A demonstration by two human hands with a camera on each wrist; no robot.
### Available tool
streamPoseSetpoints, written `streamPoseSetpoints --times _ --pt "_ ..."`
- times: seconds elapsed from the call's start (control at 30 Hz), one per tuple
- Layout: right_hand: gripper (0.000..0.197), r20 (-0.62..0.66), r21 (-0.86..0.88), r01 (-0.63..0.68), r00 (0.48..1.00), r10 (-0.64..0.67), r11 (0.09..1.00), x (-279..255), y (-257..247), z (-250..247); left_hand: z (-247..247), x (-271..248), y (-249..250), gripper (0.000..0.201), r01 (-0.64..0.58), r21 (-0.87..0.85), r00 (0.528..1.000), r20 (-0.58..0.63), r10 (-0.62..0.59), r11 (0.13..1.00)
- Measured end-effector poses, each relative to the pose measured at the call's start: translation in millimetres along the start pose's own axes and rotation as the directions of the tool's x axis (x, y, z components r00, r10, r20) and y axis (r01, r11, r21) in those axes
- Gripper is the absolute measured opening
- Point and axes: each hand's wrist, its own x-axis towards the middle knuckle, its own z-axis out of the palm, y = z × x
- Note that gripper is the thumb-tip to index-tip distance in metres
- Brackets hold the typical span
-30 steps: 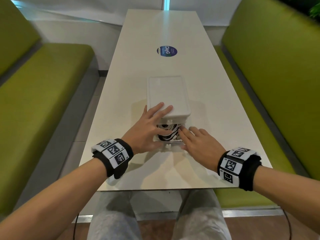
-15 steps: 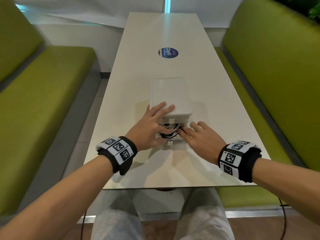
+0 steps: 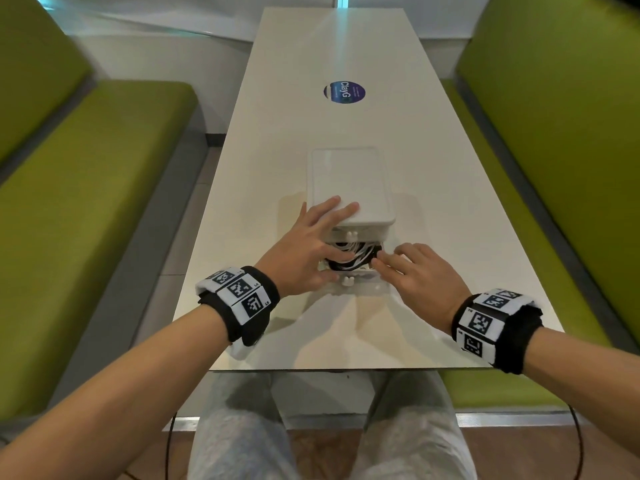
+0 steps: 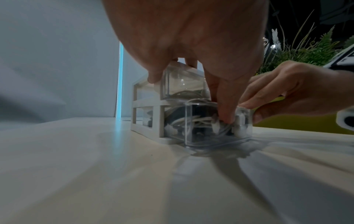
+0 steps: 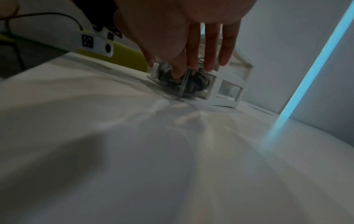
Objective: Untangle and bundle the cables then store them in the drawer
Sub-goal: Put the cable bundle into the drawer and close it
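A small white two-drawer unit stands on the table. Its clear lower drawer is pulled out toward me and holds black and white cables. My left hand lays straight fingers on the unit's top while its thumb presses down on the cables inside the drawer. My right hand reaches in from the right with straight fingers, its fingertips on the cables at the drawer's right rim. In the right wrist view the right hand hovers over the drawer and the dark cable bundle.
The white table is long and narrow, with a round blue sticker farther back. Green benches flank both sides. A wall closes the far end. Plants show at the right in the left wrist view.
Both hands stay at the pulled-out lower drawer. The right fingertips have shifted slightly over the cables. The head view has tilted a little.
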Motion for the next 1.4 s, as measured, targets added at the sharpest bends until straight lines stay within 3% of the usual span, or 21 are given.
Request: streamPoseSetpoints --times 0.17,0.37,0.47,0.57,0.63,0.8,0.93,1.07,1.27,1.4 --pt "0.043 0.142 -0.067 0.038 0.989 -0.028 0.997 13.3 -0.8 -6.3 0.2 1.6 -1.8 0.027 -0.012 -0.006 1.0 -0.012 0.012 1.0" --pt "0.031 0.095 -0.057 -0.037 0.995 0.042 0.998 11.4 -4.3 -10.7 -1.1 1.9 -0.1 0.026 0.012 -0.003 1.0 -0.007 -0.012 1.0" --pt "0.031 0.079 0.068 -0.09 0.993 0.084 0.994 9.4 -1.6 -2.8 0.4 1.7 -1.4 0.026 0.02 -0.018 1.0 -0.015 -0.021 1.0" --pt "0.019 0.08 0.279 -0.186 0.982 0.17 0.942 9.9 -4.0 0.8 1.2 1.0 -2.1 0.027 0.018 -0.023 1.0 -0.019 -0.018 1.0" --pt "0.012 0.081 0.318 -0.178 0.984 0.161 0.931 11.9 -4.1 -0.3 0.6 1.3 -2.3 0.027 0.011 -0.021 1.0 -0.02 -0.012 1.0" --pt "0.018 0.24 0.246 -0.2 0.96 0.141 0.948 24.5 -0.2 -7.5 -0.5 2.8 -2.8 0.028 0.005 -0.022 1.0 -0.022 -0.005 1.0" --pt "0.021 0.194 0.03 -0.083 0.978 0.076 0.996 19.8 -7.4 -14.2 1.5 0.5 -2.5 0.031 -0.005 -0.056 0.999 -0.045 0.002 0.998" --pt "0.047 0.187 -0.057 -0.1 0.976 0.109 0.993 13.2 -4.8 -11.8 -1.5 0.4 -3.5 0.031 -0.041 -0.046 0.997 -0.064 0.038 0.998" --pt "0.036 0.162 -0.096 -0.002 0.987 0.018 0.995 18.1 5.7 -7.9 2.1 1.7 -5.0 0.024 -0.017 -0.042 0.997 -0.082 0.014 0.999" --pt "0.036 0.139 -0.074 -0.01 0.99 0.02 0.997 15.0 2.9 -3.8 2.1 2.5 -5.0 0.024 -0.026 -0.036 0.996 -0.085 0.023 0.999"
